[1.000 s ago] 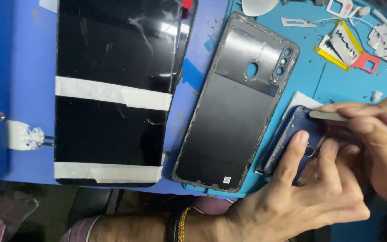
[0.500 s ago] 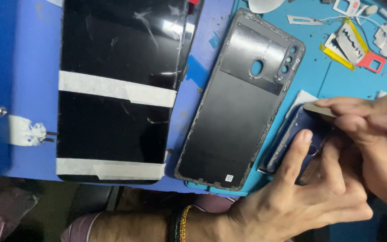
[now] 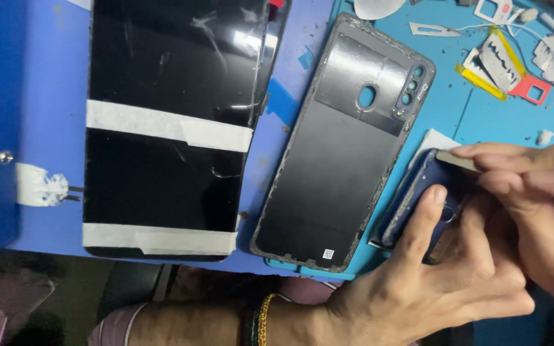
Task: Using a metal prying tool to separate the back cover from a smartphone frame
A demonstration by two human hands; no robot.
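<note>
Two hands at 4 o'clock on the blue desk (image 3: 482, 115): left hand (image 3: 444, 282), grip closed round a dark blue phone part (image 3: 418, 198); right hand (image 3: 533, 192), fingers pinched on a thin flat blade (image 3: 455, 160) touching its top edge. Grey back cover (image 3: 341, 154) just beside, 9 o'clock; taped black screen (image 3: 168, 122) beyond.

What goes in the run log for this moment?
left hand: steadies blue phone frame | right hand: presses thin flat tool at frame's top edge | grey back cover: lying beside, untouched
</note>
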